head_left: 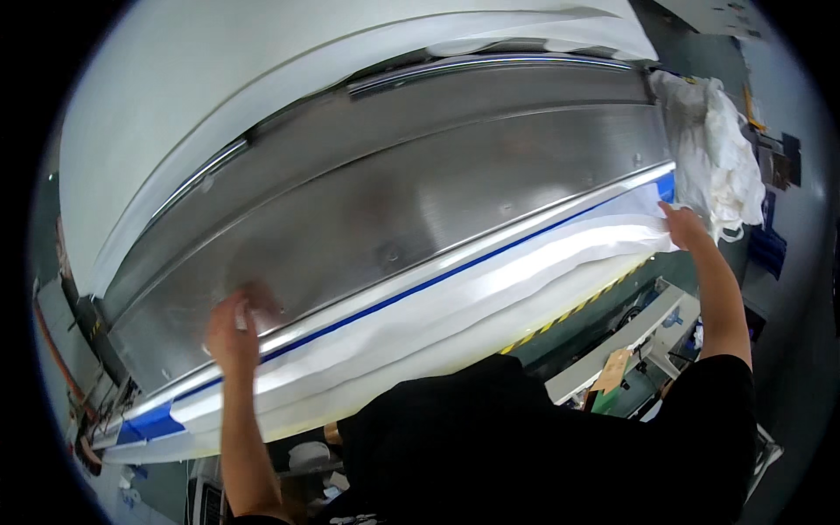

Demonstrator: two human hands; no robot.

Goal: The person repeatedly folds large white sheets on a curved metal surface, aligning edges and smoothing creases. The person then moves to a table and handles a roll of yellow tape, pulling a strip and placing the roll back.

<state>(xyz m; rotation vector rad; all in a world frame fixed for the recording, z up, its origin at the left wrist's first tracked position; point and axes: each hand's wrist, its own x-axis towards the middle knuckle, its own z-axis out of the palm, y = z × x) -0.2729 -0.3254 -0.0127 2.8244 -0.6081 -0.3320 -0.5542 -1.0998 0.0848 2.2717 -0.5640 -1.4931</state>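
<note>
A long strip of thin white cloth (420, 319) lies along the near edge of a steel worktop, beside a blue line (420, 285). At the strip's right end, my right hand (687, 227) pinches the white cloth at its edge. My left hand (234, 337) is over the left part of the steel surface (394, 192), close to the blue line. Its fingers are partly smeared by motion. A small whitish spot shows at those fingers, too unclear to name.
A large white sheet or panel (192, 96) stretches along the far side, above a shiny metal bar (490, 63). Bunched white fabric (713, 153) hangs at the far right. Yellow-and-black tape (569, 317) marks the near edge, with a pale frame (626, 346) below it.
</note>
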